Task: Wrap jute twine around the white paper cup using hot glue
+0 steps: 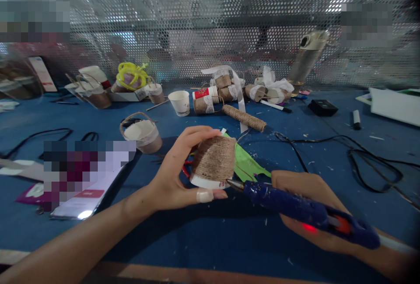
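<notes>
My left hand (183, 170) is closed around a paper cup (215, 159) wrapped in brown twine, with a bare white band at its lower rim. A bandage covers the thumb. In my right hand (305, 187) is a dark blue glue gun (295, 205), with a red light glowing on its underside. Its metal nozzle meets the cup at the edge between the twine and the white band. Behind the cup lies a piece of green material (249, 163). A strand of twine runs from the cup toward a twine roll (244, 117) farther back.
A small twine-handled basket (144, 135) stands left of my hands, near a phone (88, 187). Along the back are a white paper cup (180, 103), wrapped cups (203, 103), yellow cord (131, 76) and a tilted bottle (305, 61). Black cable (357, 157) loops at right.
</notes>
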